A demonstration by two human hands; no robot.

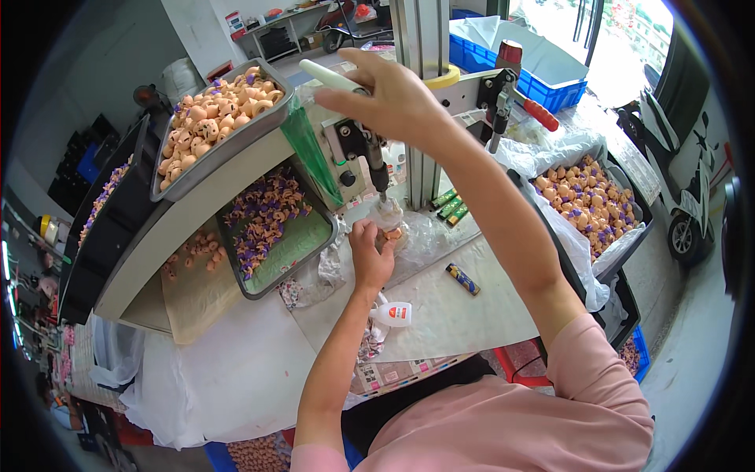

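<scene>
My left hand (371,256) is under the tip of a toggle-clamp press (378,169), its fingers closed on a small peach-coloured doll-like part (393,234). A clear plastic-wrapped block (386,212) sits right below the press tip, beside my fingertips. Above, my right hand (389,94) is at the press's pale lever handle (332,77), which lies between thumb and fingers; its far end sticks out to the left. A white glue bottle (393,314) lies near my left wrist, its nozzle toward the hand.
At left, a metal tray (279,82) of peach heads stands above another tray (250,293) of peach and purple pieces. A lined crate (543,212) of heads is at right. A second clamp with a red handle (541,115), green packets (451,206) and a dark tube (462,279) are nearby.
</scene>
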